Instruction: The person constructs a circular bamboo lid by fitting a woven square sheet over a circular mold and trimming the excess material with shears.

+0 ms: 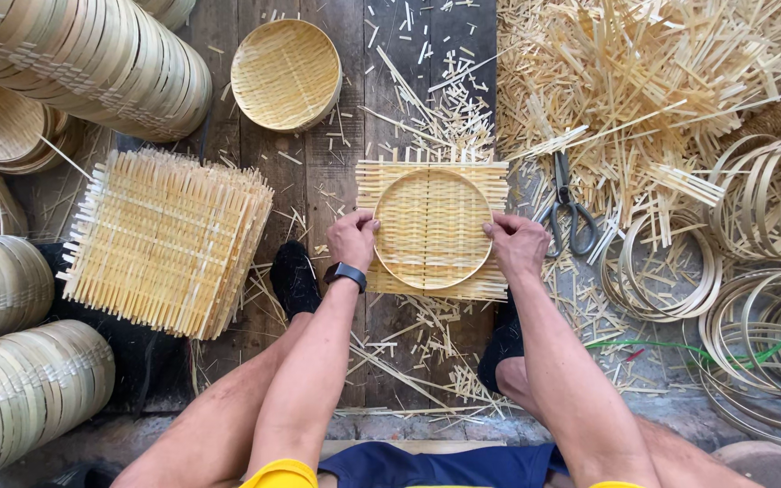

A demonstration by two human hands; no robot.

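Observation:
A square woven bamboo mat (381, 176) lies on the plank floor in front of me, with a round bamboo hoop (433, 172) pressed on top of it. My left hand (352, 239), with a black watch on the wrist, grips the hoop's left edge together with the mat. On the opposite side, my right hand (517, 245) holds the hoop's right edge against the mat. Both hands have their fingers curled over the rim.
A stack of square woven mats (166, 240) lies to the left. A finished round tray (286, 74) sits at the back. Stacked trays (83, 54) line the left side. Scissors (566, 210), loose bamboo strips (635, 81) and bamboo hoops (766, 271) lie to the right.

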